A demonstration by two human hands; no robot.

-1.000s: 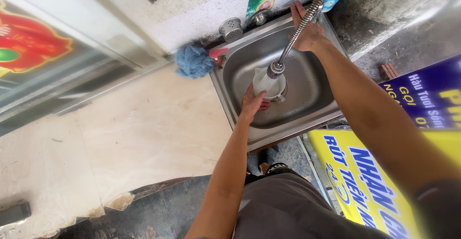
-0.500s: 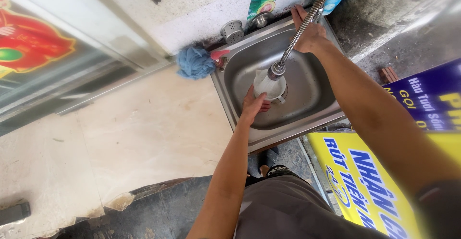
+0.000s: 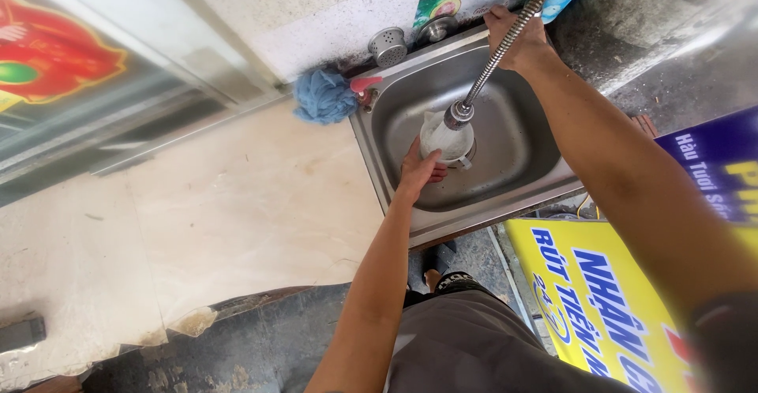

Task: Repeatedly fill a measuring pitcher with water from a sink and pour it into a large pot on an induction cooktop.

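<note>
A pale stone counter [image 3: 237,211] is seen at the left, with a red and green printed panel [image 3: 55,54] behind glass above it. Further right, a blue scrubbing cloth [image 3: 322,97] is bunched at the corner of a stainless steel sink [image 3: 513,156], just beside a small pink object [image 3: 365,85]. On the sink's back ledge, a perforated metal strainer [image 3: 388,46] is stood next to a round metal fitting [image 3: 437,28].

Inside the basin, a white plastic jug [image 3: 446,136] is held by the left hand [image 3: 418,170]; the fingers are curled around its side and pressed against it, the thumb lying toward the basin. The jug is kept upright, directly under the nozzle of a flexible metal faucet hose [image 3: 497,58], which is dipped into its mouth.

At the sink's back rim, the right hand [image 3: 517,38] is laid at the base of the hose, by the tap; its fingers are closed together there, though what exactly is gripped cannot be told. At the far right, a yellow and blue signboard [image 3: 608,306] is leaned below the sink.
</note>
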